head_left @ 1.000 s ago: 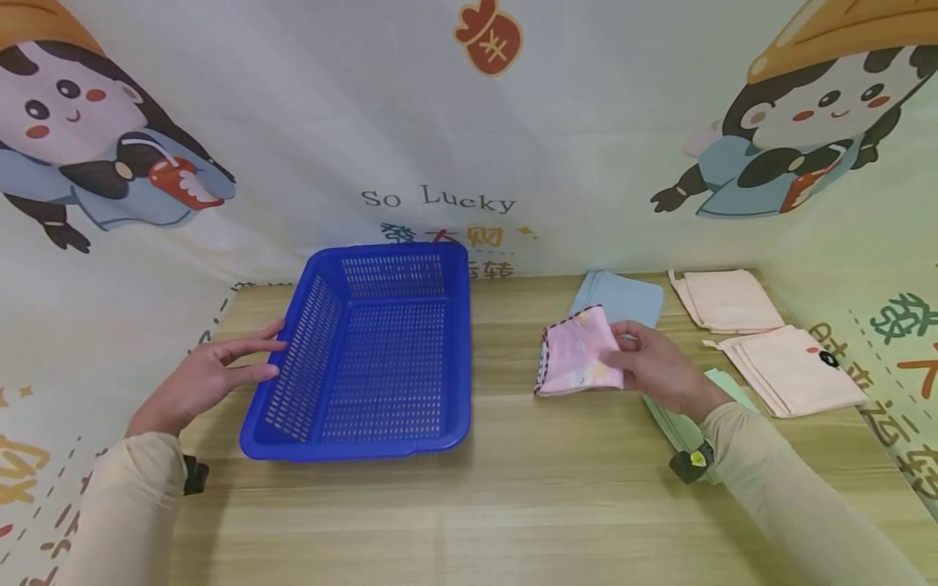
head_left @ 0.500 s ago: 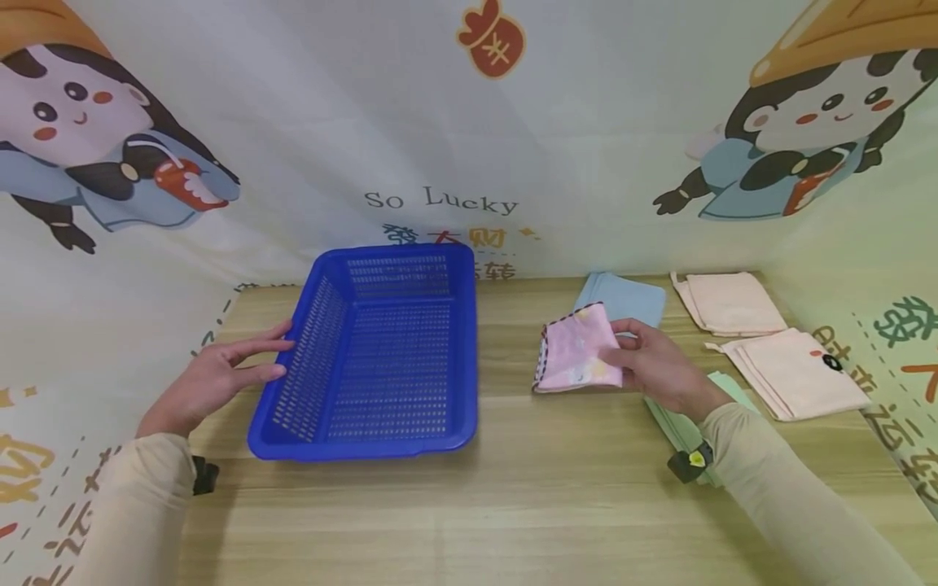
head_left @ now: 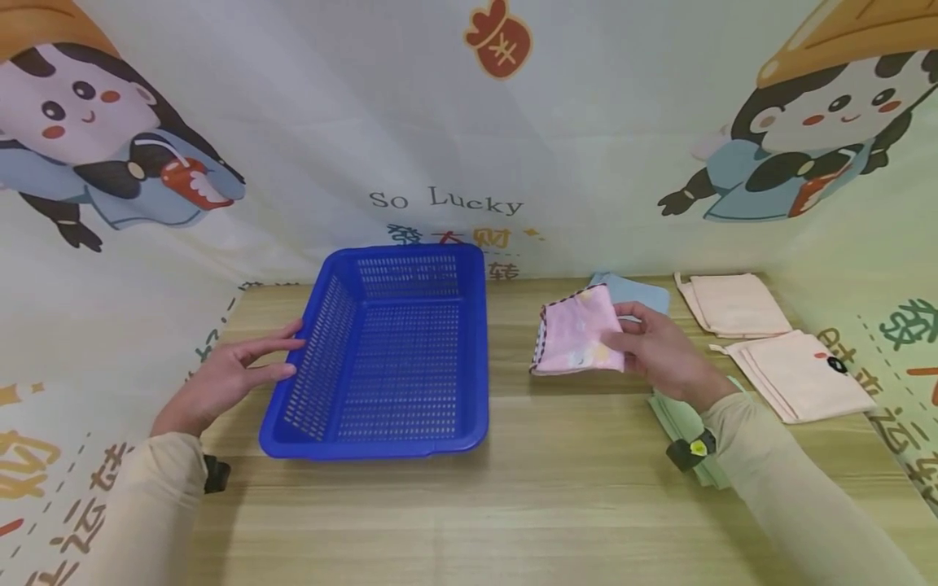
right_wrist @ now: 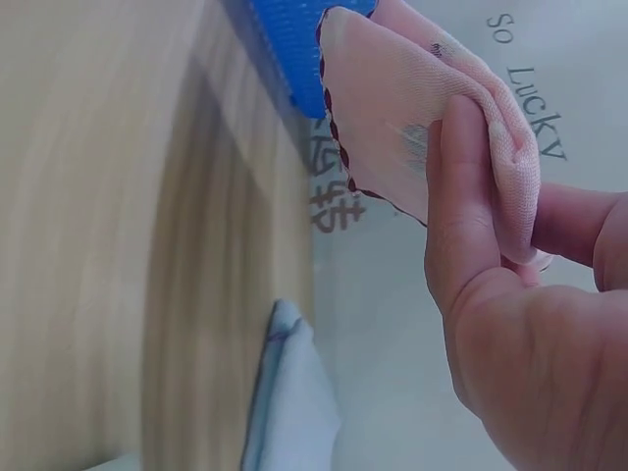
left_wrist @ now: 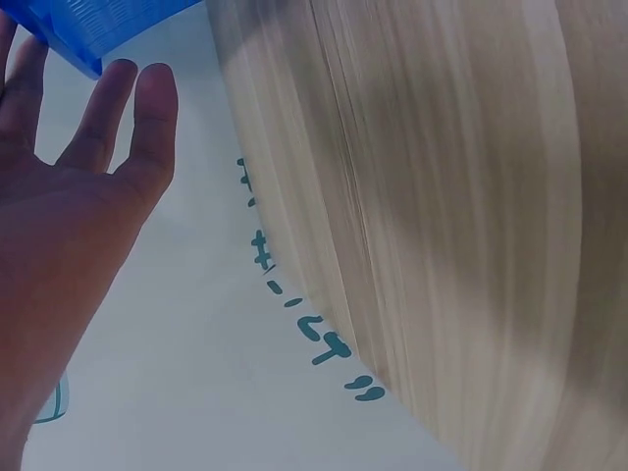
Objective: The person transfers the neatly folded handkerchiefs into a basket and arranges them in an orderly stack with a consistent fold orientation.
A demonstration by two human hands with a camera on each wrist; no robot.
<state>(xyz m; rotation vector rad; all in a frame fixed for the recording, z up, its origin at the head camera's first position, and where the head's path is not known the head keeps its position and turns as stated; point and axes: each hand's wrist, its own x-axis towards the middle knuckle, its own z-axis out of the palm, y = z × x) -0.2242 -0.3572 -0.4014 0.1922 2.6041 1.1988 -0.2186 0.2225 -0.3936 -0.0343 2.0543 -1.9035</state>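
My right hand (head_left: 663, 350) pinches a folded pink hand towel (head_left: 575, 332) between thumb and fingers, above the table. The towel has a printed pattern and a dark striped edge; its folded layers show between thumb and fingers in the right wrist view. Part of a folded blue towel (head_left: 633, 291) is hidden behind it. My left hand (head_left: 220, 378) has its fingers stretched out against the left side of a blue plastic basket (head_left: 475, 374) with slotted walls. Nothing lies inside the basket. In the left wrist view, the fingertips (left_wrist: 157, 83) are near the basket's edge (left_wrist: 83, 59).
Two folded pale pink towels (head_left: 740, 305) lie at the right, the nearer one with a dark round mark. A folded green towel (head_left: 677, 423) sits partly under my right forearm. Printed cloth walls (head_left: 440, 122) enclose the wooden table (head_left: 454, 521) at the back and sides.
The basket and my left hand have shifted slightly to the right. My right hand, with the pink towel, has moved a little farther back, covering more of the blue towel.
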